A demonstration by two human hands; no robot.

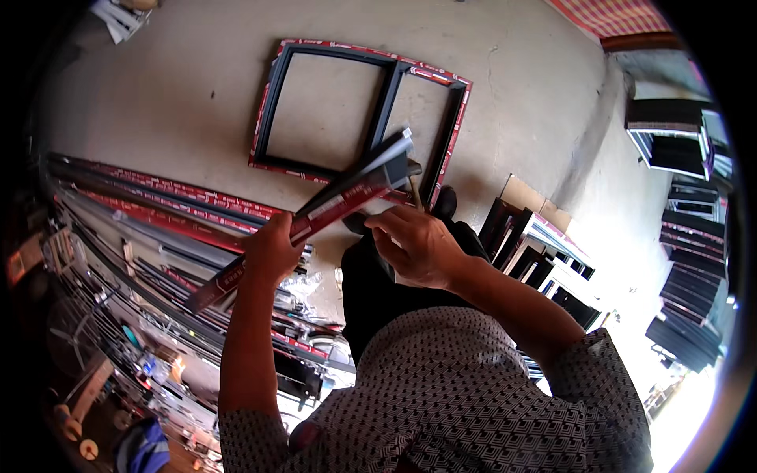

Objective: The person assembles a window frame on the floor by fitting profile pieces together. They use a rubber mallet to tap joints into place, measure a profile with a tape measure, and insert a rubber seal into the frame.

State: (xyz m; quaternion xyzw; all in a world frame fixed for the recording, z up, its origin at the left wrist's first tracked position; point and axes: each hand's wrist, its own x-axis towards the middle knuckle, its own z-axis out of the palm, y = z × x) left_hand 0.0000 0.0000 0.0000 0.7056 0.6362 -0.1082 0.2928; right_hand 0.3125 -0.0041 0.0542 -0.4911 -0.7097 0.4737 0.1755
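Observation:
My left hand [274,248] is closed around a long dark grey window-frame profile [347,201] with red protective film along its side. The profile slants up to the right, its open cut end pointing away from me. Below that end is my right hand [418,244], its fingers curled in; what they hold, if anything, is hidden. Just beyond those knuckles shows a hammer [415,180] with a dark head and pale handle; whether my hand touches it I cannot tell. On the floor ahead lies a rectangular window frame [382,102] with one crossbar, its outside wrapped in red film.
Several long film-covered profiles [173,185] lie on the left. Tools and scraps clutter the lower left. Stacked short profiles [536,248] and cardboard [532,199] are right of my feet. More dark profile bundles [690,288] line the far right. A checked cloth [615,16] hangs top right.

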